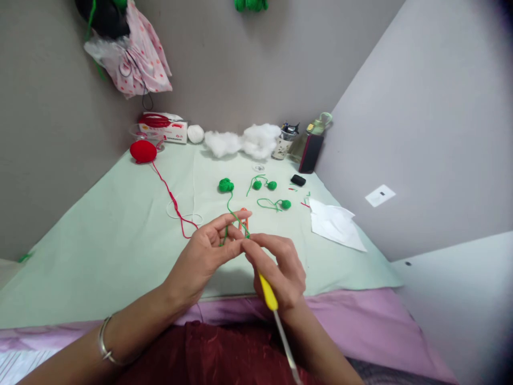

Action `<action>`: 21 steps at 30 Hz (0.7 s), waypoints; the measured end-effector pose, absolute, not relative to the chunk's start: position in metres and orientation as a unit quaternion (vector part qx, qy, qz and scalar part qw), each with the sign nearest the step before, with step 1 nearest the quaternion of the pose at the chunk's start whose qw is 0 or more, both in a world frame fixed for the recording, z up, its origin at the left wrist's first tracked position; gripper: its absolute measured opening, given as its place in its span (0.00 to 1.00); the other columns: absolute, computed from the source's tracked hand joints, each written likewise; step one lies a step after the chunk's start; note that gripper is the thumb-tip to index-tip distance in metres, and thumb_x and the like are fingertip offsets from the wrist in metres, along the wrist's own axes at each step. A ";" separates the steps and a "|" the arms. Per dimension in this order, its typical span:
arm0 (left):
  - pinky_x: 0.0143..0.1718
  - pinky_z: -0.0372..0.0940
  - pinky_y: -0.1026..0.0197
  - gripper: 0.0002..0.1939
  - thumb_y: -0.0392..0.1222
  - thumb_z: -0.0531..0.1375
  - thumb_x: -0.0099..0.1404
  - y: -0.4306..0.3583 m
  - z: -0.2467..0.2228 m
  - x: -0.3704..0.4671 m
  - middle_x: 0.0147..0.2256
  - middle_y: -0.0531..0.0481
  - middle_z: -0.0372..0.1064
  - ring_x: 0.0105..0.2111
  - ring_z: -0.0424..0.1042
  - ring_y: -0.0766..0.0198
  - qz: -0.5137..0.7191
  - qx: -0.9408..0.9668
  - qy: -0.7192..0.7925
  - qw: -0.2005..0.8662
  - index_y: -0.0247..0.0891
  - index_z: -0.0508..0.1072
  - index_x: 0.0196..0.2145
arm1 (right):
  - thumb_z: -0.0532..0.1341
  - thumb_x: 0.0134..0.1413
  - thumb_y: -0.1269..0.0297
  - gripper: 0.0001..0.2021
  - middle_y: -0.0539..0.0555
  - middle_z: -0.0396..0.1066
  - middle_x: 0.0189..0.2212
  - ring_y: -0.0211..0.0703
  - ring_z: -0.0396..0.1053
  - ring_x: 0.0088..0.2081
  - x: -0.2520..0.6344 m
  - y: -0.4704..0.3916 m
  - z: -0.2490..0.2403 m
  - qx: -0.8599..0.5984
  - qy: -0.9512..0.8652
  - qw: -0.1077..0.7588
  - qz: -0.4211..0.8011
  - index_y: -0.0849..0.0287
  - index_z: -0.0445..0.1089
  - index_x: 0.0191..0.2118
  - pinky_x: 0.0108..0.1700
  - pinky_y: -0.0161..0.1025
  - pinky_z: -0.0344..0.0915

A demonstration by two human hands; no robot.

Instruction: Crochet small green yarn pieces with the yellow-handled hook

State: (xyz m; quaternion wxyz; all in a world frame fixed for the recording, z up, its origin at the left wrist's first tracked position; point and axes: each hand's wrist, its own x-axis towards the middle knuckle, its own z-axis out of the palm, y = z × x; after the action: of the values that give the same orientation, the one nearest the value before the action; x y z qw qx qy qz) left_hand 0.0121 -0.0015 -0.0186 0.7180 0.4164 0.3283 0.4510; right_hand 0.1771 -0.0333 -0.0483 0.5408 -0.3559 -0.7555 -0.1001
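Observation:
My left hand (206, 251) is closed on green yarn (231, 206), which runs over its raised index finger and back to a small green ball (226, 185). My right hand (278, 264) holds a crochet hook with a yellow grip (268, 292); its metal end points down toward my lap. The fingertips of both hands meet at a tiny piece of green yarn work, mostly hidden by the fingers. Just behind the fingers, an orange object (244, 215) lies on the pale green cloth (120, 256).
Small green balls (285, 204) with yarn tails lie beyond my hands. Red yarn (143, 152) is at the left, white stuffing (260, 141) at the back. A phone (311, 153), a black case (298, 180) and white paper (336, 224) are on the right.

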 end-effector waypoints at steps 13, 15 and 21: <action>0.28 0.52 0.65 0.17 0.41 0.73 0.60 -0.001 -0.017 0.015 0.31 0.54 0.67 0.28 0.55 0.69 0.448 0.418 0.306 0.729 0.48 0.86 0.48 | 0.60 0.70 0.70 0.11 0.54 0.81 0.38 0.46 0.79 0.42 0.172 -0.026 -0.033 -0.373 -0.647 0.644 0.167 0.51 0.80 0.46 0.42 0.45 0.77; 0.29 0.53 0.65 0.18 0.41 0.74 0.60 -0.002 -0.019 0.017 0.31 0.55 0.67 0.28 0.55 0.69 0.467 0.412 0.315 0.716 0.49 0.85 0.49 | 0.61 0.68 0.73 0.14 0.54 0.81 0.40 0.45 0.79 0.42 0.170 -0.027 -0.039 -0.378 -0.668 0.632 0.107 0.49 0.79 0.50 0.42 0.45 0.78; 0.25 0.51 0.66 0.16 0.43 0.73 0.61 0.002 -0.020 0.018 0.33 0.53 0.68 0.23 0.46 0.74 0.421 0.328 0.285 0.796 0.40 0.86 0.47 | 0.63 0.65 0.74 0.18 0.55 0.81 0.44 0.46 0.79 0.42 0.177 -0.029 -0.044 -0.378 -0.699 0.607 -0.009 0.46 0.78 0.55 0.40 0.44 0.77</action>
State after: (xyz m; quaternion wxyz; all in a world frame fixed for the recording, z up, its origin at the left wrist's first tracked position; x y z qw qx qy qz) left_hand 0.0181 0.0021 -0.0199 0.7962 0.3282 0.2850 0.4210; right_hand 0.1767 -0.0287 -0.0445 0.6066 -0.3780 -0.6993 -0.0091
